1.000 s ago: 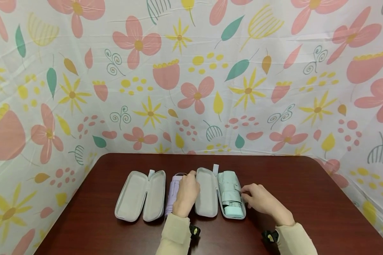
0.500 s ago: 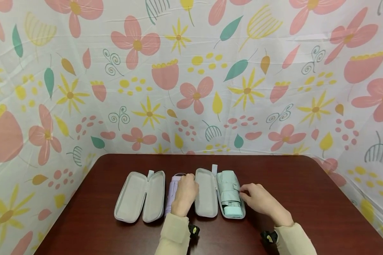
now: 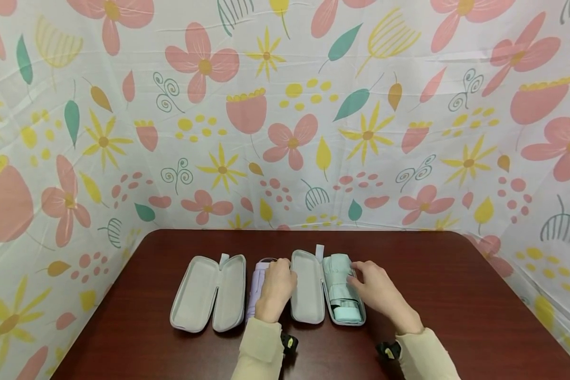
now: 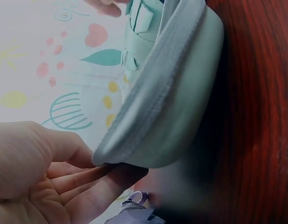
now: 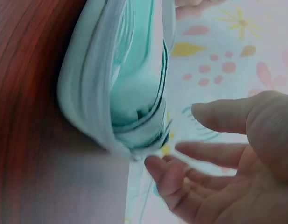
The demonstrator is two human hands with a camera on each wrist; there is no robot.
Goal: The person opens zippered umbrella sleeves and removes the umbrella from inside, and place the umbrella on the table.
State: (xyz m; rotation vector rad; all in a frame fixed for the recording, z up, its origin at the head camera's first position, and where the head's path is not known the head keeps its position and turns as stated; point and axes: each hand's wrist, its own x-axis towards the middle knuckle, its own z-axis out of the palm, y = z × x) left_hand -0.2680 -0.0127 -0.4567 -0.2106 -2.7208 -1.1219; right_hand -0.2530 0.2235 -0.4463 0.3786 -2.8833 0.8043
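A pale zip case [image 3: 307,287] lies spread open at the middle of the table, with a folded mint-green umbrella [image 3: 340,277] in its right half. At the case's left edge is my left hand [image 3: 276,287]. Thumb and fingers [image 4: 73,151] pinch the rim between them in the left wrist view. My right hand [image 3: 379,287] hovers at the umbrella's right side, thumb and fingers apart and gripping nothing. In the right wrist view its fingertips [image 5: 155,163] are close to the case rim; whether they touch cannot be told.
A second pale zip case [image 3: 195,293] lies open on the left. Between the two cases is a folded purple umbrella [image 3: 258,285], partly hidden by my left hand. The brown table [image 3: 446,285] meets a flower-printed cloth [image 3: 285,137] at the back.
My right hand has shifted left and slightly up, over the right edge of the case towards the mint-green umbrella, its fingers spreading. The left hand stays at the case's left edge.
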